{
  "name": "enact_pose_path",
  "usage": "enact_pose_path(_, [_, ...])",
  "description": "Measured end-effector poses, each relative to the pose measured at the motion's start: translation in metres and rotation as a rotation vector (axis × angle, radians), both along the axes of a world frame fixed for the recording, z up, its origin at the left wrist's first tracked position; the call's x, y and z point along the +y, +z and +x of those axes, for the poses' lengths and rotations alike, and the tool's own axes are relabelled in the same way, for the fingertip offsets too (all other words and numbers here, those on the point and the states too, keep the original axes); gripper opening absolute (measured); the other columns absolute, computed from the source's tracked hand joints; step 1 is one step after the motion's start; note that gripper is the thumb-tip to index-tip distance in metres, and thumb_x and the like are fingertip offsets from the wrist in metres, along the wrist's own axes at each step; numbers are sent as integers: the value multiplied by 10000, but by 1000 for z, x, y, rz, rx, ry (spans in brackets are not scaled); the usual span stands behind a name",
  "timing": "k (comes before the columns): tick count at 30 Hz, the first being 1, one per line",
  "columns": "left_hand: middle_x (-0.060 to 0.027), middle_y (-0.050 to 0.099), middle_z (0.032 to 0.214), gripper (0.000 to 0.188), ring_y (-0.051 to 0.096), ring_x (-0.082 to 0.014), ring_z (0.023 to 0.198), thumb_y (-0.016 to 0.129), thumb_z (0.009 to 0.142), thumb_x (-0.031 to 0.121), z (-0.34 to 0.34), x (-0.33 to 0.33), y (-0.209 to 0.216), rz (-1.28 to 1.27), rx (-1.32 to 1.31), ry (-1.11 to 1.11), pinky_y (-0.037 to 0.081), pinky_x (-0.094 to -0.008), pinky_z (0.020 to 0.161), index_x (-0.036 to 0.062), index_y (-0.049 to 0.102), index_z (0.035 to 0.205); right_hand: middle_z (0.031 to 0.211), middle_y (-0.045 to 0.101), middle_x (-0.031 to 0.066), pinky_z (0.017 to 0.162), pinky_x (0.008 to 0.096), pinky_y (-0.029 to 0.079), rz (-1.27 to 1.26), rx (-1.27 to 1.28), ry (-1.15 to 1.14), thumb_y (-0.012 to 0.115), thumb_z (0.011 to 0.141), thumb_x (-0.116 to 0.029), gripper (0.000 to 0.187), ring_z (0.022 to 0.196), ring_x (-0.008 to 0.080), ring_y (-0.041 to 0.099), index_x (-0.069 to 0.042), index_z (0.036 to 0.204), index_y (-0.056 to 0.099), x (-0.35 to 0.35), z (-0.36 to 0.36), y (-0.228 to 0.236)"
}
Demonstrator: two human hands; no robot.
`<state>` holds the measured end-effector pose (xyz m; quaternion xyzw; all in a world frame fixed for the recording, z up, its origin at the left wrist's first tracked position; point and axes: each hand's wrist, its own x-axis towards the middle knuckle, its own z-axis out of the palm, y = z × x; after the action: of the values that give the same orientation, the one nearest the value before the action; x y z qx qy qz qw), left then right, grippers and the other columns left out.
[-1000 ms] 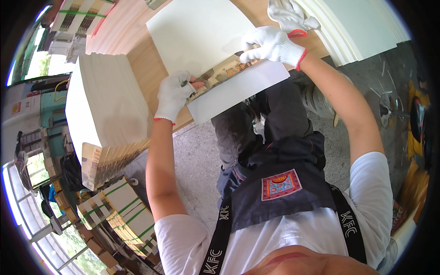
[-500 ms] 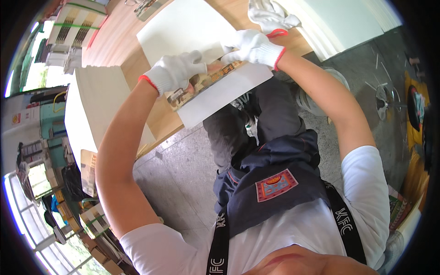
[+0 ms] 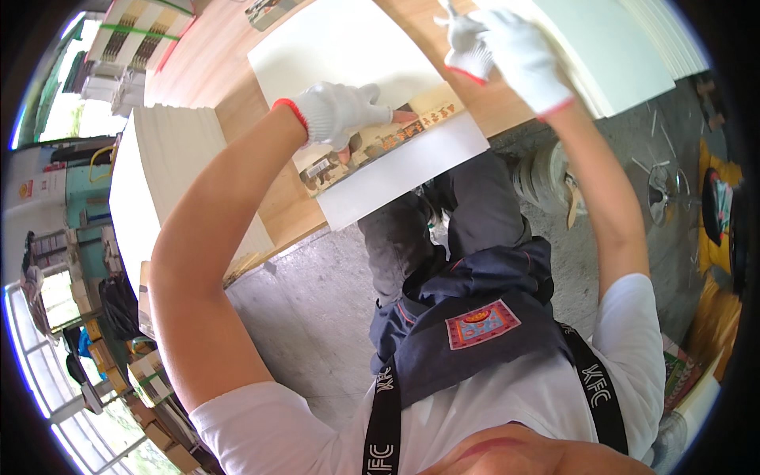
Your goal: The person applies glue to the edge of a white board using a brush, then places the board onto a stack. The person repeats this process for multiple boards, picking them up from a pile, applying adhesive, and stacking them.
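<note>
A white sheet [image 3: 340, 47] lies on the wooden table, with a brown printed strip [image 3: 380, 142] along its near side. A white flap [image 3: 412, 170] extends past the strip over the table's near edge. My left hand [image 3: 344, 117], in a white knit glove with bare fingertips showing, presses down on the strip with thumb and forefinger spread. Farther right, my right hand [image 3: 522, 59], gloved too, is at a loose white glove [image 3: 469, 49] with a red cuff. Its fingers seem closed on that glove, though they are partly hidden.
Tall stacks of white sheets stand on the left [image 3: 178, 170] and the far right [image 3: 602, 47]. A small printed piece [image 3: 267, 11] lies at the table's far side. Strapped bundles [image 3: 142, 36] sit at far left. Below the table at right is a round pale container [image 3: 546, 170].
My right hand has left the printed strip and moved right and away to the loose glove, which has shifted. My left hand has slid right along the strip and spread its fingers.
</note>
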<state>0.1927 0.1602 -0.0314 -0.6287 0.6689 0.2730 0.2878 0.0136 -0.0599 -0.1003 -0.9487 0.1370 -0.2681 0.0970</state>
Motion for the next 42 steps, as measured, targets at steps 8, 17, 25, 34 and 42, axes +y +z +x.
enact_pose_path(8, [-108,489,1284,841,637,-310,1063,860,633,144,13,2,-19,-97,-1,-75,554,-436,835,257,478,1374,898,634,21,714,349,499,-259,12,700,652,739,-135,198,810,205,617,-135,932,694,56,-4,0])
enact_pose_path(17, [-86,444,1441,703,585,-336,1161,701,861,283,6,-4,-16,-30,87,162,495,-464,937,330,377,1483,886,627,32,542,348,557,-228,110,607,600,842,-213,187,799,213,650,-77,958,657,235,75,-48])
enact_pose_path(25, [-45,503,1348,998,650,-284,1044,684,726,-33,7,12,-11,-194,8,68,573,-406,842,561,335,1449,847,601,9,608,337,559,-228,67,712,632,803,-204,125,853,179,632,-116,890,648,209,67,-29])
enact_pose_path(34, [-66,513,1344,915,637,-311,1069,706,753,10,3,4,-3,-101,97,79,548,-433,865,470,368,1469,862,598,7,573,341,524,-242,64,614,619,777,-201,84,789,177,625,-146,841,630,256,85,-40])
enact_pose_path(42, [-96,517,1227,1079,643,-306,1044,856,596,100,9,6,-13,-73,-6,-25,558,-436,805,451,341,1477,787,665,59,628,374,562,-163,-46,781,620,789,-198,105,765,236,688,-127,831,685,110,20,-21])
